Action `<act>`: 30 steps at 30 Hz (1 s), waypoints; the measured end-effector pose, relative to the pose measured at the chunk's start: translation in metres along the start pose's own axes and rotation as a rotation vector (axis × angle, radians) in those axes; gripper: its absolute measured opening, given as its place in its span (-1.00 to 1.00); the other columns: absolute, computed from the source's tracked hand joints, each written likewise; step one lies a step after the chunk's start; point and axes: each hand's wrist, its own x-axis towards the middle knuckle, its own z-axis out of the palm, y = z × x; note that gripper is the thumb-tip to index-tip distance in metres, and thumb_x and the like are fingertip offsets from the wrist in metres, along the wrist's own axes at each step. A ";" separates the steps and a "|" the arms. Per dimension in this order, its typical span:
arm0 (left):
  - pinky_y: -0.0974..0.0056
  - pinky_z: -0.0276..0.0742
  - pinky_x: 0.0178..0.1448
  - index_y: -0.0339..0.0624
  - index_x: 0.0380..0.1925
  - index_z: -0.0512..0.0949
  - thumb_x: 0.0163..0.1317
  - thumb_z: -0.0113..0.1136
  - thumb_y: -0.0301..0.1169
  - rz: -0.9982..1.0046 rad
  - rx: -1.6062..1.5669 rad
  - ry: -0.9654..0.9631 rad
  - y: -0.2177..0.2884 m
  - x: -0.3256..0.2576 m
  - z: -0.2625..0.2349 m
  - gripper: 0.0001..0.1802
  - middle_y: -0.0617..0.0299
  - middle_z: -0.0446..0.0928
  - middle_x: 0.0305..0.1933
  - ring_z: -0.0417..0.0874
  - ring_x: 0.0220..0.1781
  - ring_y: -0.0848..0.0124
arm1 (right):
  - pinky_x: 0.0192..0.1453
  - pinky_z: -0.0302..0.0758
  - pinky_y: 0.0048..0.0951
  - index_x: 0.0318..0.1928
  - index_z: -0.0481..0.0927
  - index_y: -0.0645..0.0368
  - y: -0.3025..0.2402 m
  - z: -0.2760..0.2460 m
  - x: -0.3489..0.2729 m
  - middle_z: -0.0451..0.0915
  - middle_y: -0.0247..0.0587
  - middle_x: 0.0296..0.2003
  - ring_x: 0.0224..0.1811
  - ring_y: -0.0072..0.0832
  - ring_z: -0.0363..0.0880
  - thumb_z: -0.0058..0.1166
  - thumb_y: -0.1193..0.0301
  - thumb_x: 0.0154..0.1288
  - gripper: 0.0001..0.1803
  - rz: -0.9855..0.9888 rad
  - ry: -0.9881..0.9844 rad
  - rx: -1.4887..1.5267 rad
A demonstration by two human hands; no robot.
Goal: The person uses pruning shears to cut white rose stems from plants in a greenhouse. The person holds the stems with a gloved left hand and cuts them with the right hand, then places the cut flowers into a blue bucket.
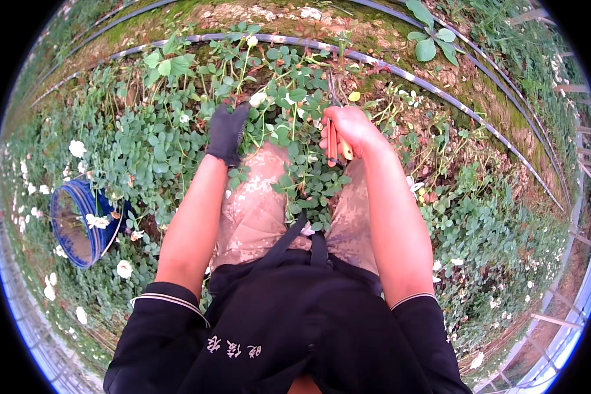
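My left hand [228,134], in a dark glove, reaches into the leafy rose bushes [171,148]. Its fingers look closed among the stems, but leaves and the glove hide what they grip. Just right of the glove is a white rose [257,99]. My bare right hand [353,130] is wrapped round the orange handles of pruning shears [332,143]. The dark blades point away from me, toward stems and dry litter. Whether the blades touch a stem is too small to tell. Between my hands, green rose shoots [301,157] stand in front of my camouflage trousers.
A blue bucket [97,226] sits among the bushes at the left, its opening turned leftward. Beyond the plants runs a dark irrigation hose [387,67] along mossy soil [374,36]. More white roses [124,268] dot the foliage on both sides. A broad-leaved plant [427,47] grows past the hose.
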 end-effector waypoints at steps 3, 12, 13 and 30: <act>0.17 0.42 0.15 -0.64 0.08 0.37 0.02 0.27 0.03 0.019 -0.022 -0.008 -0.017 0.007 0.002 -0.12 -0.34 0.53 0.00 0.57 0.08 0.00 | -0.44 0.59 -0.22 -0.11 0.43 0.37 0.000 0.002 0.009 0.54 -0.06 -0.37 -0.43 -0.25 0.62 -0.14 0.27 0.35 -0.64 0.010 0.002 0.004; 0.18 0.49 0.05 -0.31 -0.08 0.53 0.02 0.33 -0.20 0.138 -0.001 -0.110 0.010 -0.016 -0.004 -0.48 -0.08 0.57 -0.01 0.61 0.02 0.16 | -0.54 0.53 -0.32 -0.25 0.47 0.31 -0.006 0.006 0.022 0.49 -0.22 -0.54 -0.57 -0.39 0.53 -0.12 0.22 0.34 -0.66 -0.032 0.065 0.045; 0.17 0.50 0.03 -0.25 -0.12 0.55 0.02 0.34 -0.24 0.186 0.020 -0.149 0.016 -0.023 -0.007 -0.55 -0.03 0.57 0.01 0.62 0.01 0.16 | -0.56 0.51 -0.33 -0.26 0.47 0.31 -0.006 0.004 0.013 0.48 -0.24 -0.55 -0.60 -0.40 0.51 -0.11 0.22 0.34 -0.66 -0.022 0.043 -0.020; 0.14 0.51 -0.15 -0.20 -0.22 0.56 0.02 0.36 -0.27 1.052 0.793 -0.142 0.178 0.106 -0.028 -0.65 0.03 0.61 -0.34 0.63 -0.31 0.10 | -0.23 0.65 -0.19 -0.02 0.47 0.38 0.025 0.014 0.025 0.60 -0.05 -0.31 -0.30 -0.16 0.68 -0.26 0.18 0.45 -0.54 0.051 -0.530 0.613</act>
